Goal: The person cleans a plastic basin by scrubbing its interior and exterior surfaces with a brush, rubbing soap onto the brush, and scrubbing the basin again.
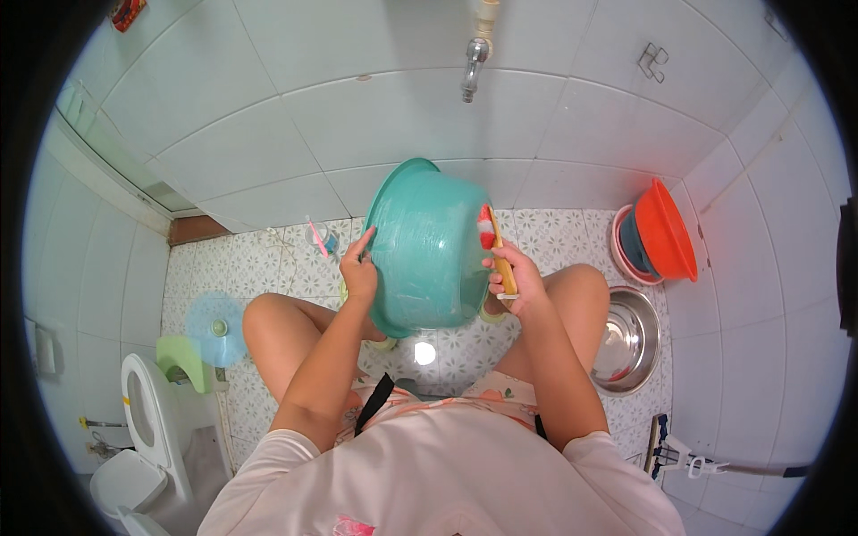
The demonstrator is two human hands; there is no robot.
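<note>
A large green plastic basin (424, 255) is tipped on its side between my knees, its outer wall and base facing right. Whitish streaks, like suds, mark its wall. My left hand (359, 270) grips the basin at its left rim, with the index finger stretched along the outside. In my right hand (523, 279) is a scrub brush (487, 230) with a yellowish handle and red and white bristles. The bristles are up against the basin's right side, at its base; whether they press on it I cannot tell.
A metal tap (474, 70) juts from the tiled wall ahead. On the right are stacked basins, the front one orange (666, 232), and a steel basin (626, 344). A cup with a pink toothbrush (317, 238), a green stool (183, 362) and a toilet (147, 402) are leftward. A mop (684, 457) lies lower right.
</note>
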